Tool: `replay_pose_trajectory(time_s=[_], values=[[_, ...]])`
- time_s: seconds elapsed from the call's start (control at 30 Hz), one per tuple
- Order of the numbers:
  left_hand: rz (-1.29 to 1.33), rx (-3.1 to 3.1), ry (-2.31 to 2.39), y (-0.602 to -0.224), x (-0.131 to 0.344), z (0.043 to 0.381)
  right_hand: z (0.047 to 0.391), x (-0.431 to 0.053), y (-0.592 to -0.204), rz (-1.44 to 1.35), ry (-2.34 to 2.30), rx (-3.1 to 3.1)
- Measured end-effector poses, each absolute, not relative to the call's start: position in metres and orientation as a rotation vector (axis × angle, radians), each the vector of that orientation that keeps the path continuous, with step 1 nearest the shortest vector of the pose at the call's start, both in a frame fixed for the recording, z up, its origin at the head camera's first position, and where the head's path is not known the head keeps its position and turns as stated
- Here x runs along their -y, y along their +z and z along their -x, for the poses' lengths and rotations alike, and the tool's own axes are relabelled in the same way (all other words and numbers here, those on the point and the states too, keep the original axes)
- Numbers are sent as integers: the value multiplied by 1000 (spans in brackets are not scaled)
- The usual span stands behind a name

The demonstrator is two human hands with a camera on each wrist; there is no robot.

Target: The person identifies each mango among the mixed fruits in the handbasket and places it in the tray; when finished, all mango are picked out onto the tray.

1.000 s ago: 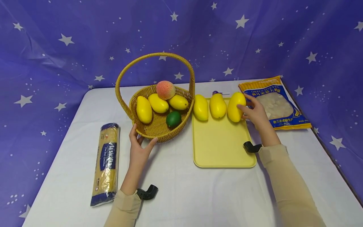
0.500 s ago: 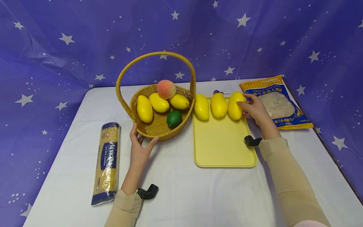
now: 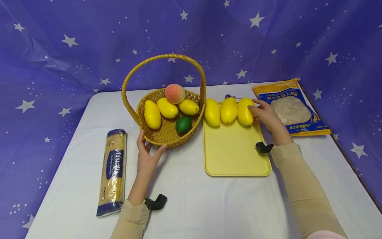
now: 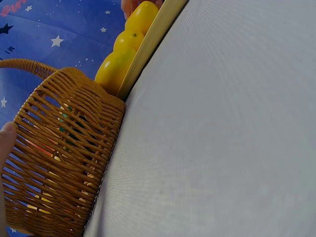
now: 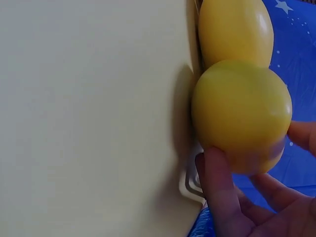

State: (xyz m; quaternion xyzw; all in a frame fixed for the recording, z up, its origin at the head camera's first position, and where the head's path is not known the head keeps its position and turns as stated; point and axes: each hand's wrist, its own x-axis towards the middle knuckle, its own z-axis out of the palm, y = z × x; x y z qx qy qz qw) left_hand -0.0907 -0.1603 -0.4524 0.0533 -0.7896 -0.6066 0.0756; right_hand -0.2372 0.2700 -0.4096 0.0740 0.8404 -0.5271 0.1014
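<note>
My right hand (image 3: 267, 116) holds the rightmost yellow mango (image 3: 244, 112) between thumb and fingers, at the back of a pale yellow tray (image 3: 235, 151). In the right wrist view that mango (image 5: 242, 116) touches the middle one (image 5: 237, 32). Two more mangoes stand beside it in the head view, the middle mango (image 3: 228, 110) and the left mango (image 3: 212, 113), by the basket's side. My left hand (image 3: 146, 158) grips the near end of a wicker basket (image 3: 179, 143), thumb and fingers spread around its rim. Some left fingers are hidden behind the wicker.
Inside the basket lie a peach (image 3: 175, 94), a green fruit (image 3: 183, 125) and several yellow mangoes (image 3: 152, 115). A spaghetti pack (image 3: 112, 172) lies at left, an orecchiette bag (image 3: 290, 109) at right. Behind the tray is a small purple-topped item (image 3: 228, 96).
My right hand has shifted the rightmost mango slightly left, closing the gap to the middle one. The left hand and basket stay in place.
</note>
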Motion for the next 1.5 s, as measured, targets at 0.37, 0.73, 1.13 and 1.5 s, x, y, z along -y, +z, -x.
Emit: replay_pose_trajectory(time_s=[0.37, 0.73, 1.13, 1.5], values=[[-150, 2380, -1840, -420, 150, 82, 236, -269, -412, -233, -1553, -2522], [-131, 2374, -1835, -420, 150, 82, 227, -268, -407, -157, -1340, -2754], [-141, 2378, -1834, -419, 150, 81, 218, -267, -400, -149, -1284, -2830], [-144, 2370, -1856, -420, 151, 82, 214, -269, -396, -165, -1211, -2939]])
